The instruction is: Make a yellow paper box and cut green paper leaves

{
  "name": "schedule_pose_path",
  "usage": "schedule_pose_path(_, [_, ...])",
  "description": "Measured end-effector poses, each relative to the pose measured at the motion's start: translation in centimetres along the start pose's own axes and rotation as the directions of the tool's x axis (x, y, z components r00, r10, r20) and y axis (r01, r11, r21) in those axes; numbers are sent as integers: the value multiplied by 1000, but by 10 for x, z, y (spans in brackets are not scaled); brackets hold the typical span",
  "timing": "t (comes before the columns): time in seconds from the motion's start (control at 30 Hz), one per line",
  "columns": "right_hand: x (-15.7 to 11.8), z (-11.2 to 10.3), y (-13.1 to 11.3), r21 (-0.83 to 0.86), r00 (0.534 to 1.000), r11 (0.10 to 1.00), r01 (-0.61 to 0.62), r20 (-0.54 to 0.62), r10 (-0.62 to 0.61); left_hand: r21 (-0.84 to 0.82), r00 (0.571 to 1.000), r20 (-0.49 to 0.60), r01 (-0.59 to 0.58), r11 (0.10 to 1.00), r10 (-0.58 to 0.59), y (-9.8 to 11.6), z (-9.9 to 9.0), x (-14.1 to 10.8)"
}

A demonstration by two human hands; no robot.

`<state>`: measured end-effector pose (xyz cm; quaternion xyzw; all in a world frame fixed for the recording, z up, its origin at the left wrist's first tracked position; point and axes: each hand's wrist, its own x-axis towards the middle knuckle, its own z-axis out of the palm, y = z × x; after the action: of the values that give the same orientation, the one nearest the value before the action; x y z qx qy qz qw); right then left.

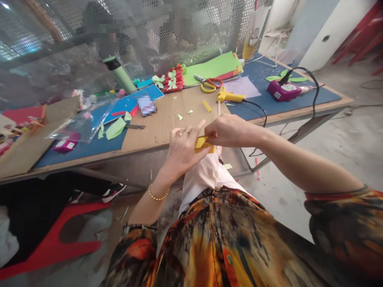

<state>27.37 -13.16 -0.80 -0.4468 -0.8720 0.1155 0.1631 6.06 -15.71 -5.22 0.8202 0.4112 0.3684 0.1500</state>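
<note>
Between my two hands, just in front of the table edge, is a folded piece of yellow paper (pixel 201 143). My left hand (pixel 186 146) grips it from the left, thumb along its near side and some fingers stretched past it. With curled fingers my right hand (pixel 226 130) pinches its right end. A small yellow strip (pixel 206 106) lies on the cardboard sheet (pixel 161 123) beyond my hands. Behind my right hand rests a yellow glue gun (pixel 230 96) with a glue stick in it. Yellow-handled scissors (pixel 208 86) lie farther back.
Green paper sheets (pixel 209 69) and a red bundle with pale green bows (pixel 174 79) lie at the back. A purple power socket box (pixel 283 90) with a black cable stands right. Left are a green bottle (pixel 119 73) and cut green paper (pixel 115 128). Another person's shoe (pixel 113 191) shows below.
</note>
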Motion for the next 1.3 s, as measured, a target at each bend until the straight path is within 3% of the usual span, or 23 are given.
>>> schedule_pose_path(0.1, [2,1,1,-52,999,999,11,-47,-14,35,995,81,53,998,-56,-3,5,8])
schedule_pose_path(0.27, [3,0,15,-13,996,1000,-22,-83,20,20,982,103,158,987,-159,-5,0,10])
schedule_pose_path(0.4, [-7,-5,31,246,988,969,-22,-144,59,-110,957,118,278,954,-265,-10,0,9])
schedule_pose_path(0.5, [-16,-1,36,499,972,867,-20,-195,135,-205,940,101,339,918,-325,-17,6,7])
schedule_pose_path(0.6, [-19,12,30,636,949,771,11,-250,193,-263,928,69,370,891,-365,-22,15,5])
schedule_pose_path(0.73, [-15,33,17,653,873,757,43,-393,290,-357,915,69,395,847,-398,-24,23,2])
schedule_pose_path(0.83, [-14,49,11,537,759,843,17,-556,339,-445,904,83,409,796,-418,-21,23,0])
schedule_pose_path(0.9, [-16,57,8,459,722,888,-37,-602,341,-512,901,80,404,758,-426,-18,21,-2])
schedule_pose_path(0.97, [-19,63,4,439,751,895,-84,-562,346,-544,899,67,396,740,-432,-15,19,-4])
schedule_pose_path(1.1, [-20,63,-3,504,873,860,-82,-380,306,-578,879,99,432,692,-466,-11,19,-8])
schedule_pose_path(1.3, [-13,51,-3,450,928,893,-28,-320,190,-654,812,181,520,549,-555,-13,19,-9])
